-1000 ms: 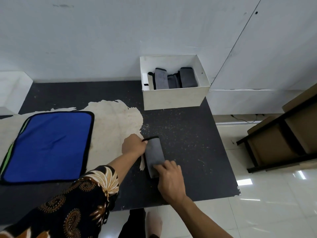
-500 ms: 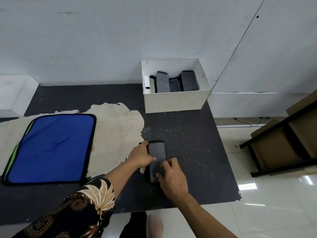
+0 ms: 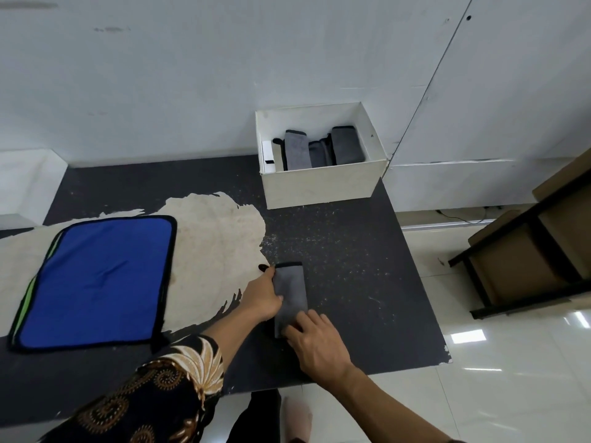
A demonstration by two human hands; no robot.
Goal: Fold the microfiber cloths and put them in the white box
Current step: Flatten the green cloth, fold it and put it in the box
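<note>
- The left hand point(image 3: 260, 297) is gripping the folded grey cloth point(image 3: 292, 289) along its left edge, thumb lying on top; the patterned sleeve point(image 3: 153, 394) is covering that arm up to the forearm
- The right hand point(image 3: 319, 345) is resting bent fingertips on the near end of the same cloth; I cannot tell whether it is pinching or only pressing
- A blue cloth point(image 3: 99, 279) is lying flat at the left of the table point(image 3: 351, 266), a green edge showing beneath its left side
- The folded grey cloth is lying lengthwise near the table's front, between the two hands
- The white box point(image 3: 319, 183) is standing at the far right corner; folded grey cloths point(image 3: 297, 153) are standing upright side by side inside it
- Brown shelving point(image 3: 524, 260) is standing on the floor, well apart to the right
</note>
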